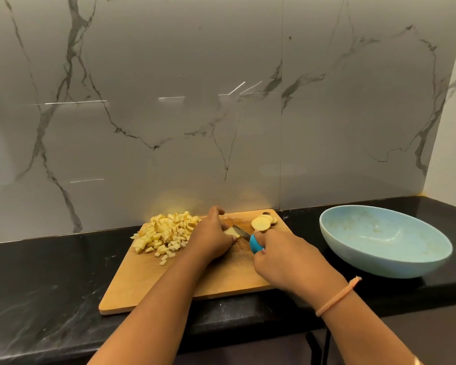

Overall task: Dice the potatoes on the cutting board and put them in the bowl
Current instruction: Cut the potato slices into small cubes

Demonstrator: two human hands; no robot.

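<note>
A wooden cutting board [208, 280] lies on the black counter. A heap of diced potato [163, 233] sits on its far left part. Several round potato slices [262, 222] lie near its far right corner. My left hand [212, 239] holds a potato piece [232, 232] down on the board with curled fingers. My right hand [284, 259] grips a knife by its blue handle [255, 244], and the blade [241, 231] rests against that piece. To the right of the board stands a light blue bowl [379, 262], with no potato in it.
The black stone counter [42, 280] runs left and right, its front edge close to me. A grey marble wall [221, 114] rises right behind the board. A side wall closes the corner at the far right.
</note>
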